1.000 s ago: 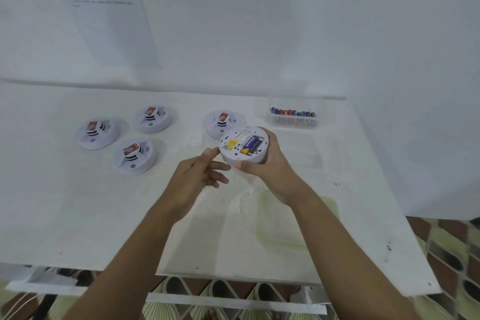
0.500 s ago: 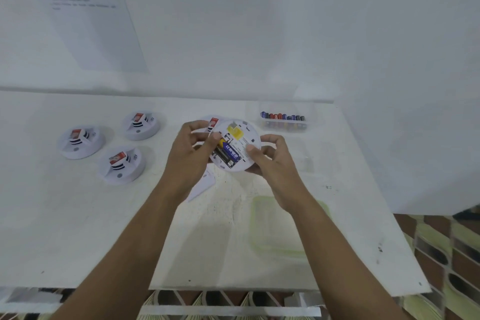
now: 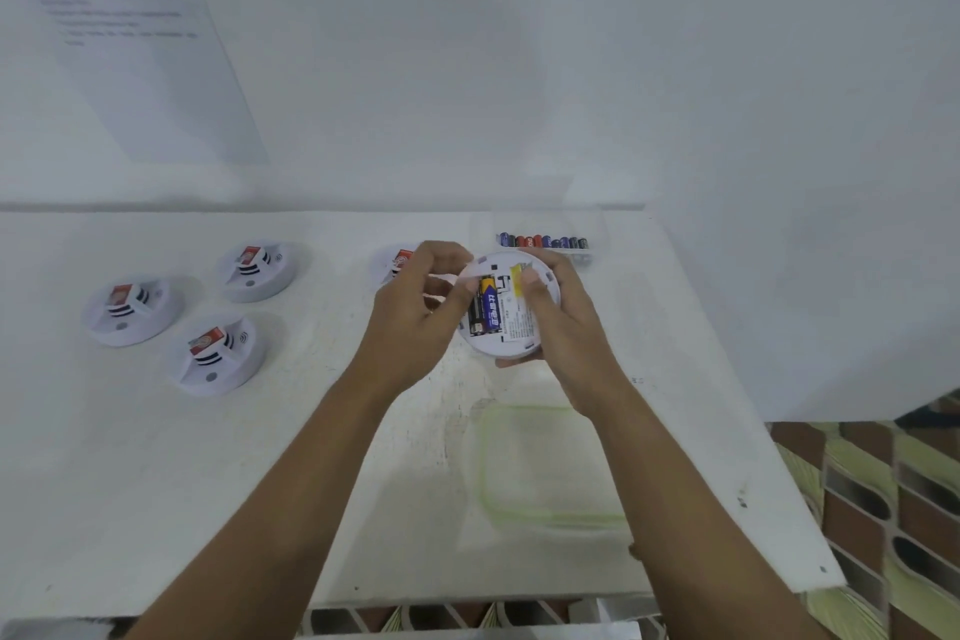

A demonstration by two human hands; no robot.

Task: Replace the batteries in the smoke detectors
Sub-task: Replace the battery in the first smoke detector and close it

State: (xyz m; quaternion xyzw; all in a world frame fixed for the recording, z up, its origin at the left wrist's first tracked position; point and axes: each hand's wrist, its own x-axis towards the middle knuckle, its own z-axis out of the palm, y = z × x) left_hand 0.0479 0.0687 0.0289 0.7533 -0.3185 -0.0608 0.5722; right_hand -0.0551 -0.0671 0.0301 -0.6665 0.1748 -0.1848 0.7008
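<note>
A white table point(image 3: 130, 483) stands against a white wall, where a printed sheet point(image 3: 140, 47) hangs at upper left, its text too blurred to read. The held detector point(image 3: 519, 327) is raised just above the far middle of the table, turned back-side up so that the open battery bay faces the camera. Two batteries point(image 3: 485, 312) lie side by side in the bay, one blue and gold, the other black to its left. The right hand point(image 3: 569, 327) grips the held detector from the right and below, fingers wrapped under the body and thumb laid across the label on the back face. The left hand point(image 3: 415, 320) has its fingers curled at the upper-left rim, with the thumb tip against the top end of the black cell; whether it presses or merely touches cannot be determined through the blur. Three units rest on the left of the table: the left detector point(image 3: 134, 309), the rear detector point(image 3: 257, 266) and the front detector point(image 3: 218, 354). A fourth detector point(image 3: 393, 259) sits just behind the left hand, partly hidden. A clear box point(image 3: 597, 234) holding a row of loose cells point(image 3: 543, 242) stands at the far edge, just beyond the held detector. A green-rimmed lid point(image 3: 484, 473) lies flat at the front right, partly under the right forearm. Patterned tiles point(image 3: 883, 494) show beyond the table's right edge.
</note>
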